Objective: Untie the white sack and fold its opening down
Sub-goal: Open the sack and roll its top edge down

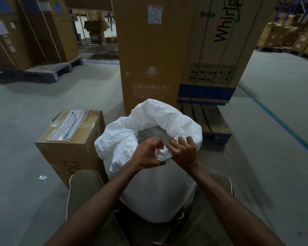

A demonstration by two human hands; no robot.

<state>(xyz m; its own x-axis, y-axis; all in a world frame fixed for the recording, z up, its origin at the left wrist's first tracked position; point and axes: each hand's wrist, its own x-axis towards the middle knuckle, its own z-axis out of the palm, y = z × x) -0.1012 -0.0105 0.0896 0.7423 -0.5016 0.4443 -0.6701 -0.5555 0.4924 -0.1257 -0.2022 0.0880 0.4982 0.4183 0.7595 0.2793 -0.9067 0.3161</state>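
Observation:
A large white woven sack [156, 190] stands upright between my knees. Its mouth is open, and the far rim [167, 114] billows up in loose folds around a dark grey inside. My left hand [148, 153] and my right hand [183, 153] meet at the near rim. Both pinch a bunched bit of white fabric [163, 155] between them. What lies deeper in the sack is hidden by the folds.
A brown carton [69, 139] with a clear packet on top stands at the sack's left. A tall cardboard appliance box [176, 50] on a wooden pallet [210, 119] rises just behind. More boxed pallets stand at far left and far right on the grey concrete floor.

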